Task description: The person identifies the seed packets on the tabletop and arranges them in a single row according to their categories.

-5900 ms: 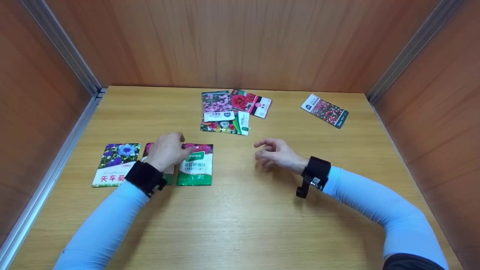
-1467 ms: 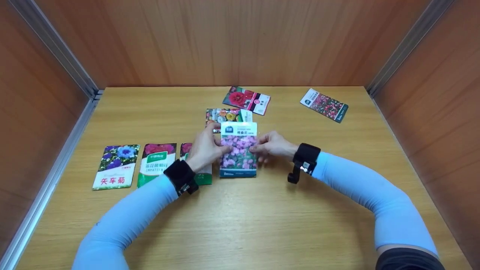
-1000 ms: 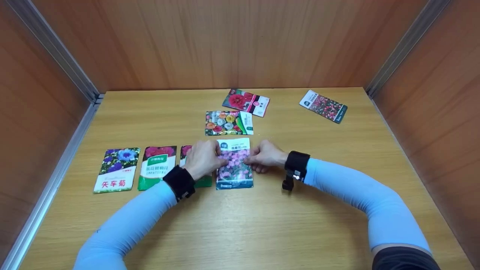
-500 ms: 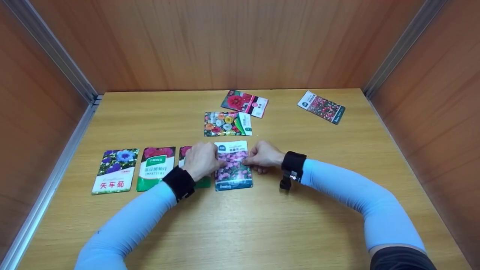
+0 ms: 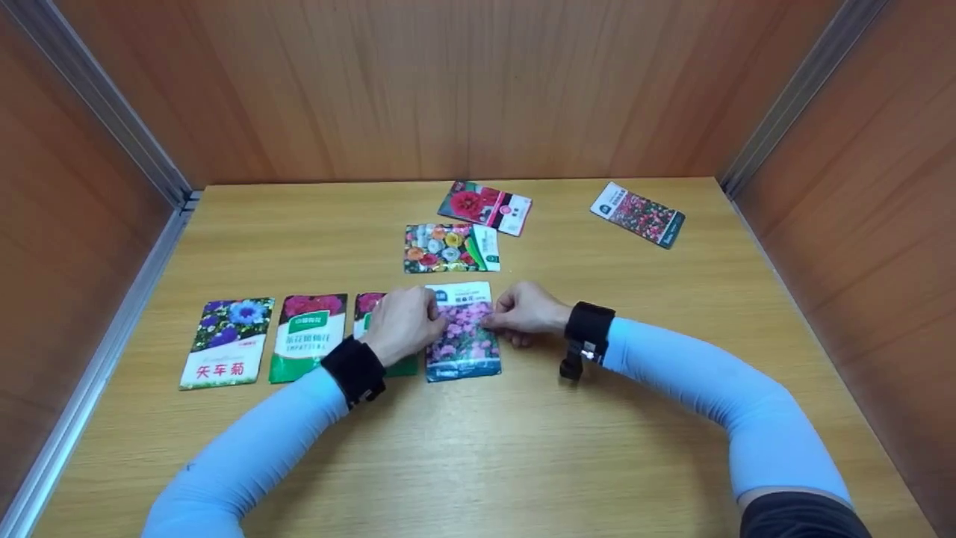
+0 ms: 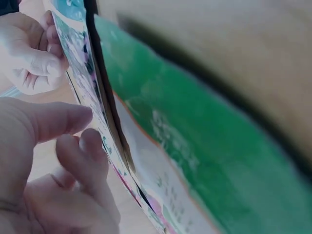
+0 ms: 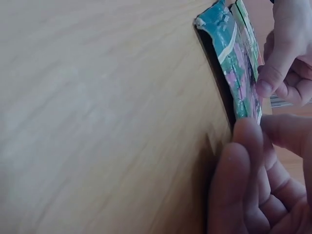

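Note:
A flat seed packet with pink flowers (image 5: 467, 340) lies upright on the table, at the right end of a row. My left hand (image 5: 402, 325) holds its left edge, thumb on the printed front. At the opposite edge my right hand (image 5: 529, 310) pinches the packet between thumb and fingers, as the right wrist view shows from close by. Under my left hand, partly hidden, is a green-and-white packet (image 5: 405, 366). Further left lie a matching green-and-white packet (image 5: 308, 340) and one with blue flowers (image 5: 228, 344).
Behind the row lie a packet with multicoloured flowers (image 5: 452, 248) and a red-flowered packet (image 5: 485, 207), close together. Another packet (image 5: 637, 214) lies tilted at the back right. Wooden panels (image 5: 463, 90) enclose the table (image 5: 478, 463) at the back and sides.
The pink-flowered packet has come from the back pile to the row's right end, turned the other way up. Both hands have met at it; over the last half second they have hardly moved.

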